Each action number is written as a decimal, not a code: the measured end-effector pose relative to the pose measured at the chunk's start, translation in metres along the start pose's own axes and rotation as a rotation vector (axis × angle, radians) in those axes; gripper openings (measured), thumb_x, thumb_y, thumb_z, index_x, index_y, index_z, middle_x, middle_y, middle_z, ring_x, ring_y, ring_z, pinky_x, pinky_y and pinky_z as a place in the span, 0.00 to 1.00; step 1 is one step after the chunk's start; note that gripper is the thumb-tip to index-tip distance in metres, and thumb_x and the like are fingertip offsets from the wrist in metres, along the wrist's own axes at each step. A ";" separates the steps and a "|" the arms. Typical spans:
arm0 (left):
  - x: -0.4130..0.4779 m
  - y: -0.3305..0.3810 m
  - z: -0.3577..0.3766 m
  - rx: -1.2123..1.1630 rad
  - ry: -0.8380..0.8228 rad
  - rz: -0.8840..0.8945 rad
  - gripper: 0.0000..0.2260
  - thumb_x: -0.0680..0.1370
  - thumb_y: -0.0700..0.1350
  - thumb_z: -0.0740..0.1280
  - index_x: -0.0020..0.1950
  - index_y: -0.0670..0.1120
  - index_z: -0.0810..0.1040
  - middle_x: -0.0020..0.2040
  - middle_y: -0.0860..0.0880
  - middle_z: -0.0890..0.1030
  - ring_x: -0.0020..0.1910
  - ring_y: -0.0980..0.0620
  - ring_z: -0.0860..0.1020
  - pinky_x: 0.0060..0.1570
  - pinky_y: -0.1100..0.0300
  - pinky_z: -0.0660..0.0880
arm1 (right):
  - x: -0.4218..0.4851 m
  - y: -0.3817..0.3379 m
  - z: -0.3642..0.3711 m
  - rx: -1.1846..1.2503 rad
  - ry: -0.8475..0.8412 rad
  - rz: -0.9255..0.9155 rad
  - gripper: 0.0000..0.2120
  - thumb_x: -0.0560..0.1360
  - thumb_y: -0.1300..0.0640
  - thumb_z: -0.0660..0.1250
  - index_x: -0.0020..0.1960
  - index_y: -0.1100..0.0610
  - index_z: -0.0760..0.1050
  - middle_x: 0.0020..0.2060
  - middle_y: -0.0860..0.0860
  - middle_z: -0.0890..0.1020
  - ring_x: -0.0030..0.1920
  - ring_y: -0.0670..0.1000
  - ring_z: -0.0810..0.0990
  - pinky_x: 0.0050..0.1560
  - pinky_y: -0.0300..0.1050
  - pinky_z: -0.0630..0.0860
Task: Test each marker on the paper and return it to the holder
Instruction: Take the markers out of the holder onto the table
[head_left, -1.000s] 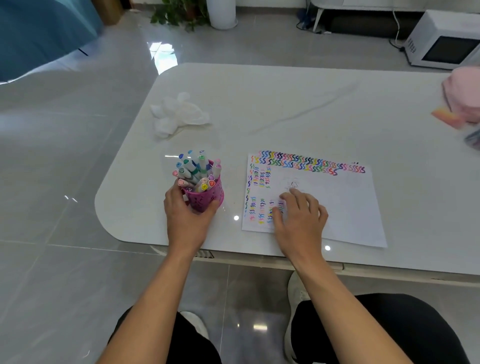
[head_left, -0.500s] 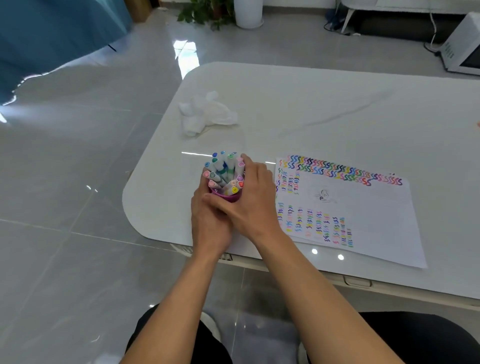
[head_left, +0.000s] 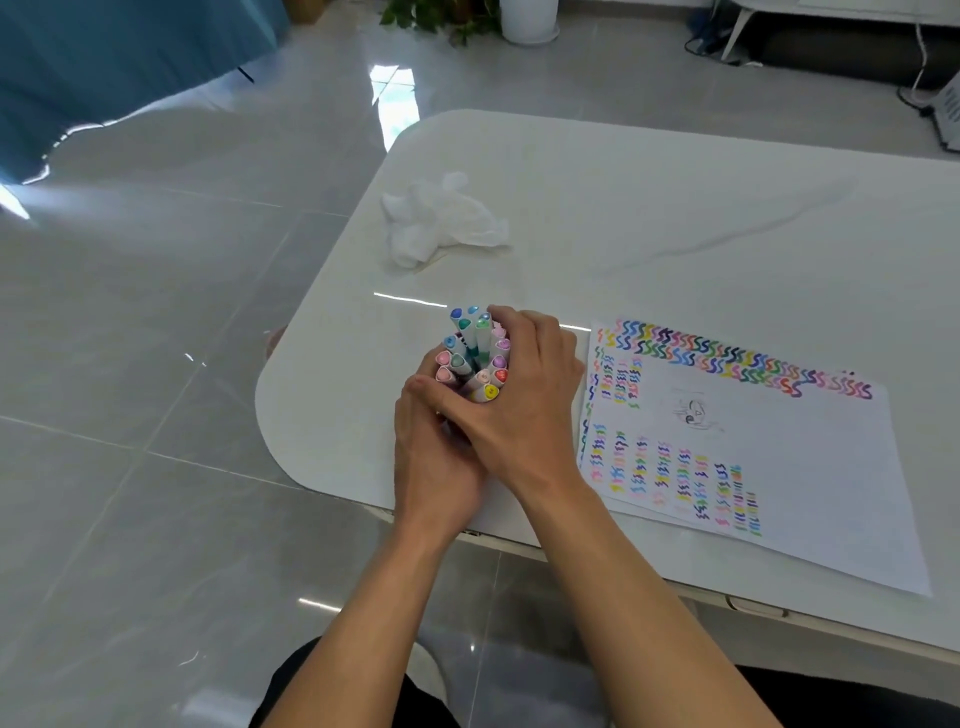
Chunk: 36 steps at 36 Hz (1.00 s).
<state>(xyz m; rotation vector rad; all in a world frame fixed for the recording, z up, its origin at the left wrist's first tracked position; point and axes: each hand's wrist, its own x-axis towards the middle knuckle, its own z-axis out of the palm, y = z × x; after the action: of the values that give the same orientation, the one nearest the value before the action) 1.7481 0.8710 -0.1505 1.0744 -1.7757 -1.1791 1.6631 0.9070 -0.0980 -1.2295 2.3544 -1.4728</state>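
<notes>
It looked like a room in a home, most likely a living or dining area: a white round-cornered table (head_left: 649, 197) stood on a glossy grey tiled floor (head_left: 156, 364), with a leafy houseplant (head_left: 436, 18) and a white cylindrical container (head_left: 527, 21) at the top centre of the frame. Blue fabric (head_left: 104, 67) filled the upper left, while white furniture legs (head_left: 737, 26) and trailing cables (head_left: 701, 44) sat in the upper right.

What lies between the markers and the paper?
Only the right hand, curled round the markers on the side facing the paper; nothing else visible. The tissue lies farther back, off that path.
</notes>
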 end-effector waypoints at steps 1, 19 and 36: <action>0.000 -0.002 -0.001 -0.003 -0.006 -0.007 0.30 0.74 0.51 0.72 0.72 0.68 0.64 0.66 0.57 0.75 0.65 0.51 0.77 0.61 0.48 0.78 | 0.002 0.000 0.000 -0.002 -0.009 -0.008 0.40 0.64 0.31 0.77 0.67 0.54 0.75 0.60 0.48 0.76 0.62 0.52 0.72 0.64 0.51 0.68; 0.008 0.008 -0.010 -0.003 -0.044 -0.023 0.30 0.63 0.58 0.75 0.60 0.74 0.66 0.61 0.54 0.77 0.55 0.68 0.78 0.44 0.78 0.73 | 0.025 -0.015 0.010 -0.136 -0.035 -0.136 0.18 0.73 0.45 0.76 0.54 0.57 0.81 0.47 0.52 0.80 0.43 0.55 0.78 0.49 0.52 0.73; 0.016 0.007 -0.023 0.063 -0.103 -0.045 0.31 0.64 0.62 0.72 0.62 0.76 0.63 0.61 0.60 0.77 0.54 0.70 0.77 0.43 0.79 0.72 | 0.030 -0.031 0.015 -0.310 -0.028 -0.175 0.09 0.76 0.51 0.70 0.52 0.56 0.80 0.43 0.49 0.78 0.39 0.49 0.67 0.34 0.44 0.61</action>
<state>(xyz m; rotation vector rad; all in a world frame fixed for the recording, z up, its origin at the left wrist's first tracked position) 1.7606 0.8504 -0.1351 1.1138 -1.8879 -1.2325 1.6682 0.8697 -0.0722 -1.5496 2.5854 -1.1493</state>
